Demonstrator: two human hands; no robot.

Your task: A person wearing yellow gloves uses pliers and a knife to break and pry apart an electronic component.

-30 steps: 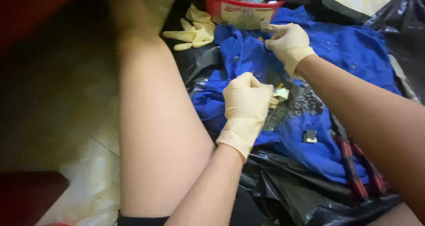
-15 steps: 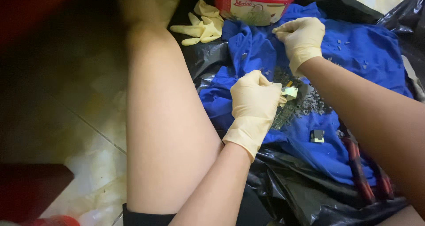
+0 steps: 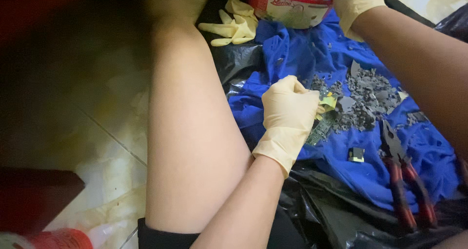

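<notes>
**Head view: gloved left hand pinches a circuit board scrap over blue cloth**

Head view, the only one. The left hand, in a cream rubber glove, is closed in a grip on a small green and yellow circuit board piece; the piece sticks out from the fingertips to the right and hangs down toward the blue cloth spread on the floor. Just right of the piece lies a pile of grey fragments on the cloth.

The right hand, also gloved, is up at the top edge, at the rim of a red tub that holds grey bits. Its fingers are cut off by the frame, so I cannot tell whether its grip is closed or released. It is well apart from the circuit board piece.

Red-handled pliers lie on the cloth at the lower right, untouched, with a small black component just to their left. A spare pair of cream gloves lies left of the tub. Black plastic sheeting shows under the cloth. The person's bare leg runs down the middle left, over pale floor tiles.
</notes>
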